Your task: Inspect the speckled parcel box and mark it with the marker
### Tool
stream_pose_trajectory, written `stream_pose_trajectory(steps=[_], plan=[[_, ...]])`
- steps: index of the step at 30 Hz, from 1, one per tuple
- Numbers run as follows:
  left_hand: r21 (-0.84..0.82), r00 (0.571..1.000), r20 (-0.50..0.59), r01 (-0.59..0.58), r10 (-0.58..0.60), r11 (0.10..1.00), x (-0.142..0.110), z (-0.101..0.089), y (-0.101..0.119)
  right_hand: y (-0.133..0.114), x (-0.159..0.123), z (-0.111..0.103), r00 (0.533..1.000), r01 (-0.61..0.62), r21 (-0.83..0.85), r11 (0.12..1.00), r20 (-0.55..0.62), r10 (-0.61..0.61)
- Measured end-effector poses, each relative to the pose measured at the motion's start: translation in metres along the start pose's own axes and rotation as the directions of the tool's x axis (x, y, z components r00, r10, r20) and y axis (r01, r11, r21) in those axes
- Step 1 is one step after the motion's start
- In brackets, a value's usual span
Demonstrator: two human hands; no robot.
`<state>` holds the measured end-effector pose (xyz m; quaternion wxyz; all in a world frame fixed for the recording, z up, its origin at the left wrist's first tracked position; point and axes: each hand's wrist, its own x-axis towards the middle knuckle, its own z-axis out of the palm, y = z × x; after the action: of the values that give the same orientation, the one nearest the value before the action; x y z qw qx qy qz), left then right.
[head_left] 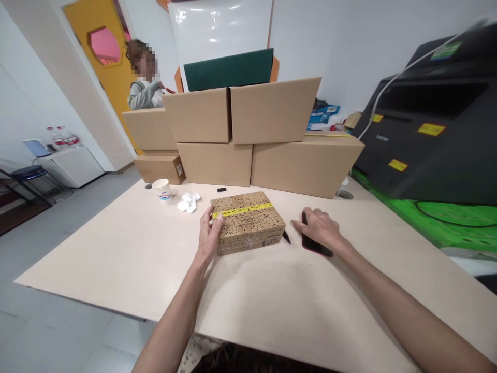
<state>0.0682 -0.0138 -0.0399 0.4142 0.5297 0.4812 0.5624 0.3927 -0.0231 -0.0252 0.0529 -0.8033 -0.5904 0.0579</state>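
A small speckled cardboard box (251,223) with yellow tape across its top sits on the pale table. My left hand (210,233) grips its left end, the thumb over the top edge and the fingers around the side. To the right of the box, my right hand (320,226) lies over a dark smartphone (316,246), fingers apart and one digit stretched out past the phone's left edge. The phone rests on the table. A black pen-like object (286,237) lies against the box's right side, partly hidden.
Large plain cardboard boxes (215,165) are stacked along the table's far edge, a green case (229,70) on top. A paper cup (162,189), crumpled tissue (189,202) and small black piece (221,189) lie left. Behind stands a person (143,95). A dark machine (423,119) is at right.
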Motion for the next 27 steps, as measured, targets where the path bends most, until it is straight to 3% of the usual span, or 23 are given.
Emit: stream_pose_trajectory(steps=[5, 12, 21, 23, 27], plan=[[0.019, 1.000, 0.011, -0.013, 0.013, 1.000, 0.002, -0.001, -0.003, 0.025, -0.004, 0.013, 0.988, -0.148, 0.007, 0.989, 0.042, 0.148], [0.042, 1.000, -0.002, -0.018, 0.018, 0.999, 0.004, -0.001, -0.007, 0.032, 0.001, 0.018, 0.966, -0.256, 0.149, 0.955, 0.066, 0.248], [0.069, 0.997, -0.020, -0.072, 0.074, 0.995, 0.005, 0.001, -0.009, 0.040, 0.006, 0.021, 0.964, -0.263, 0.367, 0.892, 0.067, 0.257], [0.079, 0.995, -0.022, -0.093, 0.095, 0.992, 0.004, 0.001, -0.008, 0.045, 0.009, 0.025, 0.960, -0.259, 0.501, 0.826, 0.035, 0.279], [0.189, 0.973, -0.079, -0.200, 0.218, 0.961, 0.000, 0.000, -0.003, 0.053, 0.008, 0.035, 0.949, -0.199, 0.834, 0.515, 0.032, 0.315]])
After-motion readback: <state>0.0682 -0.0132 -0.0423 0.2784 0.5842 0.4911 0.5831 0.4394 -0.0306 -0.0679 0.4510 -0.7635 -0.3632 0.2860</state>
